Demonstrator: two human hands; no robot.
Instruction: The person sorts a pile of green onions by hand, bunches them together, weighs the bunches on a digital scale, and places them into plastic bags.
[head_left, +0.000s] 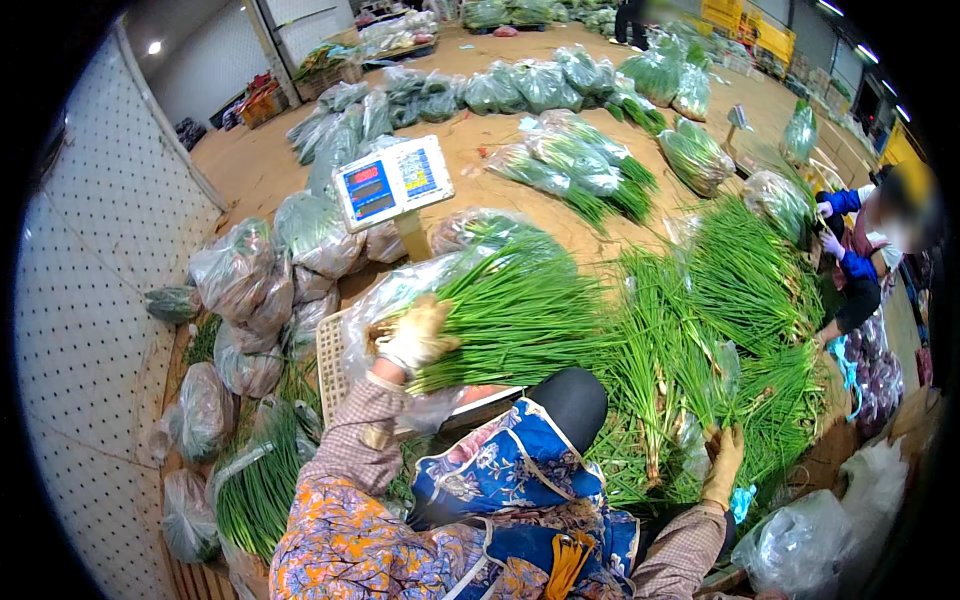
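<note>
My left hand (417, 336), in a cream work glove and slightly blurred, is closed over the stem end of a large bunch of green onions (525, 315). The bunch lies on a clear plastic bag (390, 289) in a cream plastic crate (330, 367), its green tops pointing right. Behind the crate rises a scale's display head (394, 182) with lit red digits. My right hand (723, 461), in a tan glove, is at the near edge of a heap of loose green onions (652, 360). Its fingertips touch the leaves; whether they grip anything is unclear.
Bagged vegetables (247, 277) crowd the left side beside a dotted, padded wall (90, 300). More filled bags (536, 82) line the floor ahead. A co-worker (862, 232) sits at the right. Crumpled clear plastic bags (802, 540) lie near my right elbow.
</note>
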